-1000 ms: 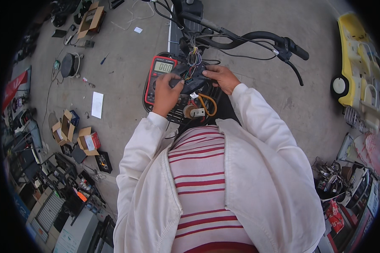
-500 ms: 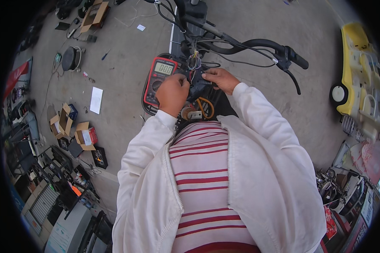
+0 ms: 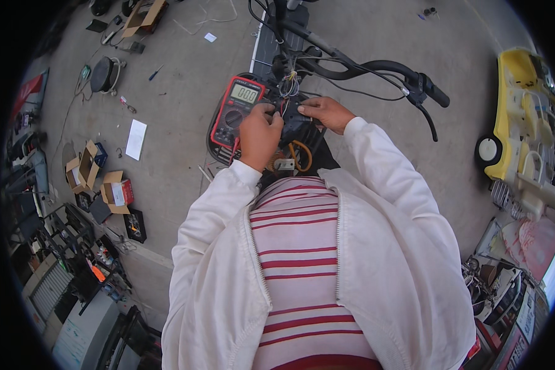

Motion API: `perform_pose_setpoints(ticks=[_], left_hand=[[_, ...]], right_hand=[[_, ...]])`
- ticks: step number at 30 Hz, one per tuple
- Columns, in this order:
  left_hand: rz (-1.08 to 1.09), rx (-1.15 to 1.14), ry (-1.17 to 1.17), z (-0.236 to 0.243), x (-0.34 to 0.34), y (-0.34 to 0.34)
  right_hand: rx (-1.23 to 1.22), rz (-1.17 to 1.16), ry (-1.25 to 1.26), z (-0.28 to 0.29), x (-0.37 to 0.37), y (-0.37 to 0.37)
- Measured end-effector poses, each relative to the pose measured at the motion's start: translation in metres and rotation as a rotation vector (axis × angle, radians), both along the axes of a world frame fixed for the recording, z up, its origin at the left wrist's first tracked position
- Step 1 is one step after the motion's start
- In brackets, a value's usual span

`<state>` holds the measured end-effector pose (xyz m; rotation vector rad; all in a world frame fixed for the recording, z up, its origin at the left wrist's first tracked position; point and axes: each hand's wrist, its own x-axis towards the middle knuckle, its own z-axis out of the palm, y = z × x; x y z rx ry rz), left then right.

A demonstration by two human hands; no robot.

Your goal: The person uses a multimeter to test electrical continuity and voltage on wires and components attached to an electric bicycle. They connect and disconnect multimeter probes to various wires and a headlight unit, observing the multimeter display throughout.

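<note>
A red multimeter (image 3: pixel 235 111) with a grey display and a round dial lies in a black wire basket (image 3: pixel 211 143). Just right of it, my left hand (image 3: pixel 260 137) is closed in a pinch over the wiring; what its fingertips hold is hidden. My right hand (image 3: pixel 330 115) pinches at the right edge of a dark box-like part (image 3: pixel 295 126), and I cannot make out what is in its fingers. Between the hands a bundle of thin coloured wires (image 3: pixel 288 85) runs down from the handlebar (image 3: pixel 345 71). An orange cable loop (image 3: pixel 306 157) hangs nearer my body.
A brake lever (image 3: pixel 427 117) sticks out at the right. On the concrete floor at left lie a white sheet (image 3: pixel 136 139), a screwdriver (image 3: pixel 156 73), a round stool (image 3: pixel 104 74) and opened cardboard boxes (image 3: pixel 112 191). A yellow toy-like car body (image 3: pixel 507 111) stands at far right.
The view has shifted slightly. My left hand has edged right, and more of the multimeter's lower part and a red lead show. My right hand stays at the dark part's edge.
</note>
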<state>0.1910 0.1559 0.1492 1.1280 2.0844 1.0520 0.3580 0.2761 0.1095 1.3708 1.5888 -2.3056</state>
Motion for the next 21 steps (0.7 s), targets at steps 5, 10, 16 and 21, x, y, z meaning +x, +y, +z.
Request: perform_pose_setpoints(ticks=[5, 10, 16, 21], left_hand=[[-0.059, -0.073, 0.002, 0.006, -0.007, -0.001], [-0.115, 0.007, 0.256, 0.002, -0.011, -0.003], [-0.199, -0.061, 0.548, 0.017, -0.016, 0.002], [-0.322, 0.167, 0.772, 0.033, -0.033, 0.013]], right_hand=[[-0.029, 0.015, 0.016, -0.004, 0.002, -0.002], [-0.026, -0.033, 0.011, -0.003, 0.000, -0.007], [-0.011, -0.014, -0.010, -0.006, -0.001, -0.006], [0.010, -0.002, -0.028, 0.001, -0.005, -0.007]])
